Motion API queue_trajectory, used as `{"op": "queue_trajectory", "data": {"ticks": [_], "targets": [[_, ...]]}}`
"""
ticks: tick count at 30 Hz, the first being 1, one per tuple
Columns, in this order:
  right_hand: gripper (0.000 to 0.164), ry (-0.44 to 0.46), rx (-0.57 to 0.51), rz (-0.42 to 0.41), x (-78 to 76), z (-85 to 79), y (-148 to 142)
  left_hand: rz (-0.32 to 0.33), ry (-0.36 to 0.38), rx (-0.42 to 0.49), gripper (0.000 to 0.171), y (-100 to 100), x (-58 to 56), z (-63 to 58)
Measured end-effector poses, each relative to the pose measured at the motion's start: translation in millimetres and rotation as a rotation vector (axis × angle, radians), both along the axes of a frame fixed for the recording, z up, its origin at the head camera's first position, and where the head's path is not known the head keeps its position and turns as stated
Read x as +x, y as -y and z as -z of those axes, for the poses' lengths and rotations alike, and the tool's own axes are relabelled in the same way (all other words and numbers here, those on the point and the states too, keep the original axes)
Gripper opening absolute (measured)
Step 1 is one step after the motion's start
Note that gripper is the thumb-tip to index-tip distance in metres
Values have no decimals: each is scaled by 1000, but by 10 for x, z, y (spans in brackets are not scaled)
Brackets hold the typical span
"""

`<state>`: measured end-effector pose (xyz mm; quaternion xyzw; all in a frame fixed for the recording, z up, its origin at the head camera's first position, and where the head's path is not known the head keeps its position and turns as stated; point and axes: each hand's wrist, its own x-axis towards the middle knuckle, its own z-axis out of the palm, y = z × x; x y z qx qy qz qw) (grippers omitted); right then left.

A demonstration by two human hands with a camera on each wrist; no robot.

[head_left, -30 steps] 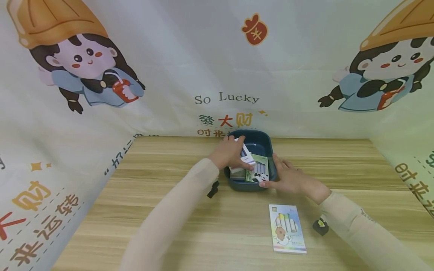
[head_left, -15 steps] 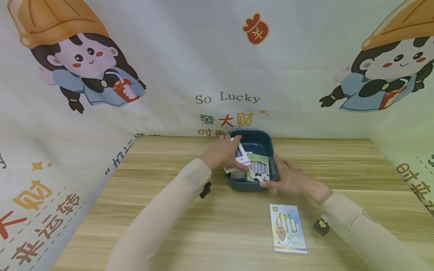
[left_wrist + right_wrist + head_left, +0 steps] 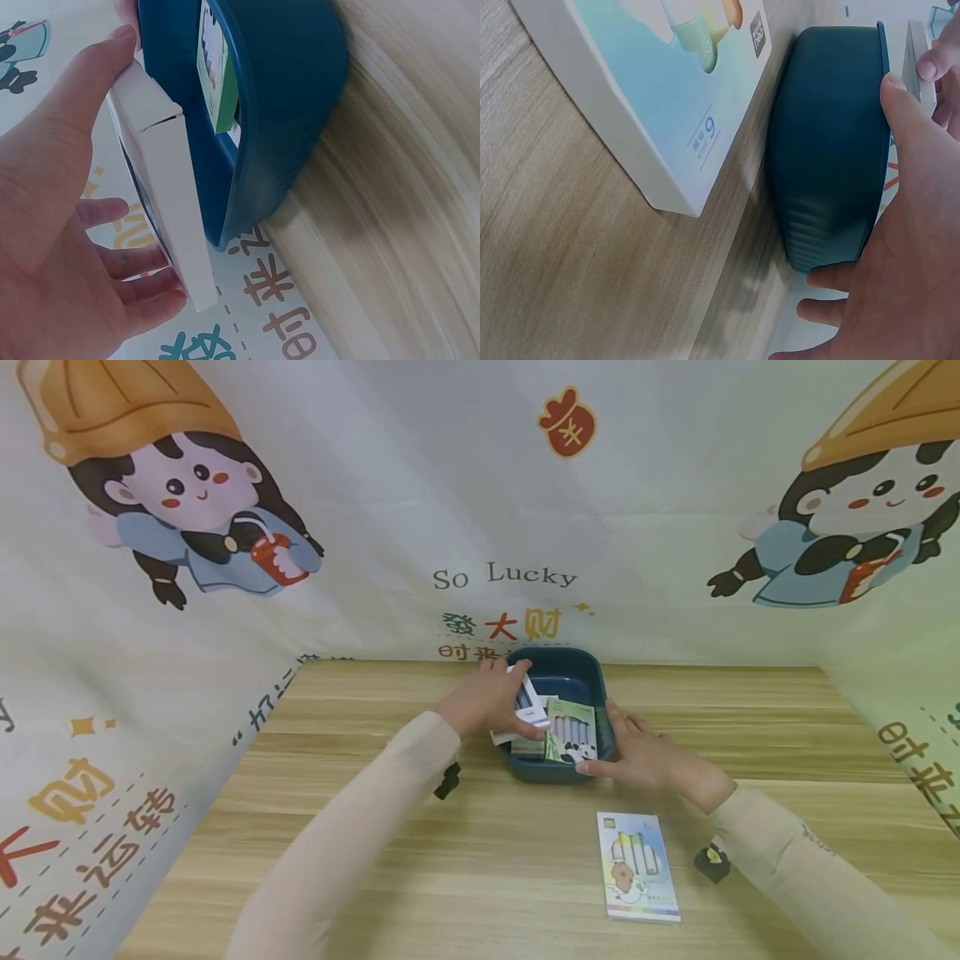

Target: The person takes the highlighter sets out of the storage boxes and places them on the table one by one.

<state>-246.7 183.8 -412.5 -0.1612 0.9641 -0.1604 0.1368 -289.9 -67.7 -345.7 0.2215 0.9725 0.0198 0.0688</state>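
Note:
My left hand (image 3: 483, 700) grips a white marker box (image 3: 534, 713) by its edges, thumb on the near end and fingers on the far end. The box is tilted over the left rim of a dark blue plastic bin (image 3: 551, 773). Inside the bin leans a green marker box with a panda (image 3: 573, 727); another box beside it is partly hidden. At the bin's right side my right hand (image 3: 651, 757) holds the rim, with the thumb at the front corner and fingers along the outer wall (image 3: 825, 142).
A pale blue marker box (image 3: 639, 867) lies flat on the wooden table (image 3: 360, 893), nearer to me than the bin. Behind the bin hangs a printed cloth (image 3: 375, 510). Black wrist-camera pieces show beside both forearms.
My left hand has shifted left with the white marker box, uncovering more of the green box. The right hand and the bin have stayed nearly still.

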Motion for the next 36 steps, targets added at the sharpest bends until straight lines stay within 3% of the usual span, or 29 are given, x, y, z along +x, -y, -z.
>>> {"op": "queue_trajectory", "data": {"ticks": [11,16,27,36], "targets": [[124,0,-5,1,14,-8,7,40,-27,20,117,57,30,13],[124,2,-7,2,8,6,0,74,-54,-13,118,64,77,8],[124,3,3,0,4,0,-2,126,-82,-20,123,101,248,33],[124,-1,7,2,14,-14,1,153,-97,-52,123,87,457,22]]}}
